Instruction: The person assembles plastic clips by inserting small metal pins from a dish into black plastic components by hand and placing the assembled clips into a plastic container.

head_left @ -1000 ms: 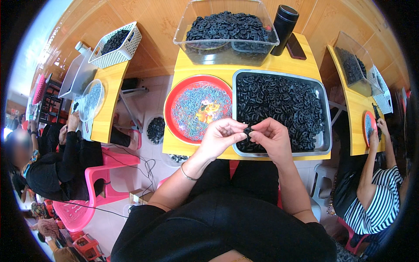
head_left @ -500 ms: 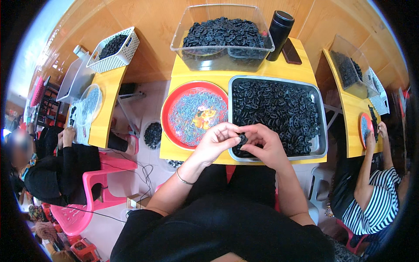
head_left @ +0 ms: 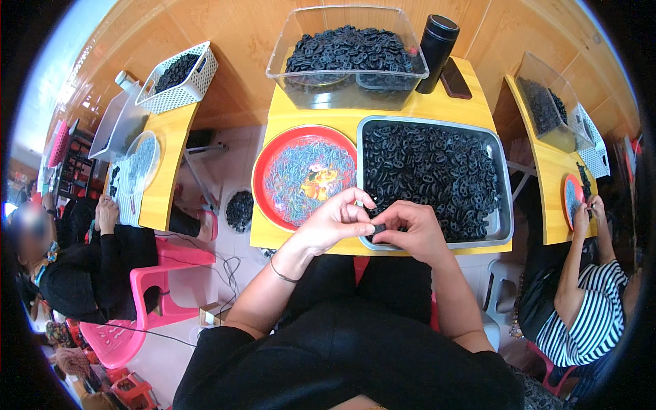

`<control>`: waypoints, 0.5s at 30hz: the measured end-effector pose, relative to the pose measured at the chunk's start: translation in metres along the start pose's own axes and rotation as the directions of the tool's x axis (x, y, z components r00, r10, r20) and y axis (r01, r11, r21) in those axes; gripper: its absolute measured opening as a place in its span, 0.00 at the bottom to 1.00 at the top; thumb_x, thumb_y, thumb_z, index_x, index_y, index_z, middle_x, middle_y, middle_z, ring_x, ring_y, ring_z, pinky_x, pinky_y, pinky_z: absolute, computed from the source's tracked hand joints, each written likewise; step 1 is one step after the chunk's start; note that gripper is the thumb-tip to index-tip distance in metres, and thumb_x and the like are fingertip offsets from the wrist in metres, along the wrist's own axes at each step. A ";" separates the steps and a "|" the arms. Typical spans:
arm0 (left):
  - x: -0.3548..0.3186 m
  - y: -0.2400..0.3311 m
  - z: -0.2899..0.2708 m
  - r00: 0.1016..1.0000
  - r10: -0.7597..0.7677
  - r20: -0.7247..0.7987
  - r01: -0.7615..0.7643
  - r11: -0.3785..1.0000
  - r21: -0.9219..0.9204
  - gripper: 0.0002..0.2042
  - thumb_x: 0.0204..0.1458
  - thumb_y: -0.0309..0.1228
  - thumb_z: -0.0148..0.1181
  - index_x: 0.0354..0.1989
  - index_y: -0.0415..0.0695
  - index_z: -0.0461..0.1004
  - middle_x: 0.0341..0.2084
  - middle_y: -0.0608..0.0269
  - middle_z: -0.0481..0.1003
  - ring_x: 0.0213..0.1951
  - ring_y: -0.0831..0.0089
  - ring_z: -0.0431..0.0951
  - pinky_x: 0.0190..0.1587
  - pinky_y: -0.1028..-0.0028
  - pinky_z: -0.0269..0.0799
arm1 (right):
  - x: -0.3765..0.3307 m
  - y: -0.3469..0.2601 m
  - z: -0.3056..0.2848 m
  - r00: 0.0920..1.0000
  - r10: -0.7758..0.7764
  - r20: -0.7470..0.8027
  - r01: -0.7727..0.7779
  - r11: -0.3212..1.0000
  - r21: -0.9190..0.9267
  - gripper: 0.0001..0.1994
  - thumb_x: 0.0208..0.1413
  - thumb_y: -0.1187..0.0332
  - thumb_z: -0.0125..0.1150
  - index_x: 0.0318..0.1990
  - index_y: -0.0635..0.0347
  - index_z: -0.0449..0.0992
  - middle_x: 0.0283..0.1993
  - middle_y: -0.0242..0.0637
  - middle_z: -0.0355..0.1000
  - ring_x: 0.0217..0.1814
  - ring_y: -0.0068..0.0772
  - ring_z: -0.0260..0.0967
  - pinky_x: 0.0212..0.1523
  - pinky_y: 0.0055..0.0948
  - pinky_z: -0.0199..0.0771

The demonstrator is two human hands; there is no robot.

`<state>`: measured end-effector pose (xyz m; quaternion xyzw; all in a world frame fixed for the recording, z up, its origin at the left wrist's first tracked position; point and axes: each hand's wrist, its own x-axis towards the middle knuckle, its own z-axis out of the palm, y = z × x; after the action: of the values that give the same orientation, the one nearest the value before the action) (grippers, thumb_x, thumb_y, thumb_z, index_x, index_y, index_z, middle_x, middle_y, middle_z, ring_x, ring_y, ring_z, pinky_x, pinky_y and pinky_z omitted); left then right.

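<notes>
In front of me, my right hand [head_left: 415, 232] pinches a small black plastic piece [head_left: 378, 229] between thumb and fingers. My left hand [head_left: 335, 220] meets it from the other side, thumb and fingers closed at the piece's left end. The fingers hide much of it, so its shape is unclear. Behind my right hand lies a metal tray [head_left: 506, 205] heaped with small black oval pieces with holes. A red round tray [head_left: 261, 184] full of thin silvery-blue slivers sits beyond my left hand.
A clear plastic bin [head_left: 321, 96] of black pieces stands at the back of the yellow table [head_left: 263, 239], beside a black flask [head_left: 437, 55] and a phone [head_left: 456, 80]. Co-workers sit at side tables, left and right. A pink chair [head_left: 147, 280] is at the left.
The black piece has turned from showing its face to nearly edge-on and sits slightly lower. My left index finger has lifted apart from the right fingers.
</notes>
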<state>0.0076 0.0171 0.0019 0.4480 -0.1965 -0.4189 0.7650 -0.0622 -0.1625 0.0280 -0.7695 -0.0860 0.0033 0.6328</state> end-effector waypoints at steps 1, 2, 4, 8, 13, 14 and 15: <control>-0.001 0.000 0.001 1.000 -0.002 0.000 0.002 1.000 0.004 0.13 0.47 0.19 0.57 0.40 0.41 0.63 0.24 0.65 0.73 0.29 0.81 0.72 0.35 0.83 0.67 | 0.000 0.001 0.001 1.000 0.009 -0.006 -0.009 1.000 0.012 0.11 0.35 0.77 0.68 0.30 0.62 0.76 0.24 0.28 0.65 0.22 0.12 0.60 0.22 0.14 0.60; -0.001 0.001 0.001 1.000 -0.004 0.000 0.004 1.000 0.008 0.13 0.47 0.19 0.57 0.40 0.41 0.63 0.24 0.65 0.73 0.30 0.81 0.72 0.35 0.83 0.67 | 0.000 0.001 0.003 1.000 0.006 -0.006 -0.006 1.000 0.010 0.11 0.35 0.77 0.68 0.30 0.62 0.76 0.24 0.28 0.65 0.22 0.12 0.60 0.22 0.14 0.60; -0.001 0.004 0.001 1.000 -0.008 -0.008 0.007 1.000 -0.007 0.13 0.46 0.19 0.57 0.39 0.41 0.63 0.25 0.65 0.73 0.30 0.81 0.73 0.35 0.83 0.67 | -0.001 0.002 0.005 0.999 0.009 -0.053 -0.006 0.998 0.055 0.11 0.36 0.77 0.68 0.31 0.62 0.76 0.25 0.28 0.65 0.23 0.12 0.61 0.22 0.14 0.60; 0.001 0.008 -0.002 1.000 0.025 0.003 -0.025 0.999 0.020 0.12 0.47 0.20 0.57 0.40 0.41 0.64 0.26 0.66 0.73 0.31 0.82 0.72 0.36 0.83 0.67 | 0.002 0.005 0.003 0.999 -0.034 -0.021 0.035 0.998 0.048 0.14 0.36 0.77 0.67 0.35 0.61 0.75 0.26 0.28 0.65 0.25 0.13 0.62 0.24 0.13 0.61; 0.011 0.032 -0.008 0.995 0.072 -0.071 -0.053 0.966 0.251 0.10 0.48 0.21 0.55 0.40 0.40 0.69 0.28 0.69 0.73 0.32 0.85 0.71 0.38 0.83 0.66 | 0.003 0.007 -0.003 0.999 0.036 -0.041 -0.031 0.992 0.121 0.17 0.42 0.79 0.62 0.43 0.62 0.71 0.29 0.28 0.67 0.28 0.12 0.64 0.27 0.12 0.65; 0.016 0.042 -0.006 0.985 0.118 -0.125 -0.076 0.951 0.300 0.10 0.49 0.22 0.55 0.40 0.40 0.70 0.28 0.70 0.73 0.32 0.85 0.71 0.37 0.84 0.66 | 0.003 0.007 -0.005 0.995 0.058 -0.080 -0.052 0.996 0.074 0.15 0.44 0.79 0.60 0.43 0.63 0.71 0.29 0.28 0.68 0.28 0.12 0.64 0.28 0.12 0.65; 0.018 0.057 -0.005 0.979 0.137 -0.151 -0.071 0.923 0.377 0.10 0.49 0.22 0.54 0.40 0.40 0.70 0.28 0.70 0.73 0.32 0.85 0.70 0.37 0.84 0.66 | 0.003 0.010 -0.007 0.993 0.055 -0.106 -0.045 0.994 0.102 0.13 0.46 0.79 0.58 0.42 0.62 0.71 0.30 0.29 0.69 0.29 0.13 0.65 0.30 0.13 0.66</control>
<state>0.0485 0.0190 0.0464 0.6079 -0.2276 -0.2920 0.7024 -0.0573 -0.1709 0.0201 -0.7380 -0.0318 -0.0185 0.6738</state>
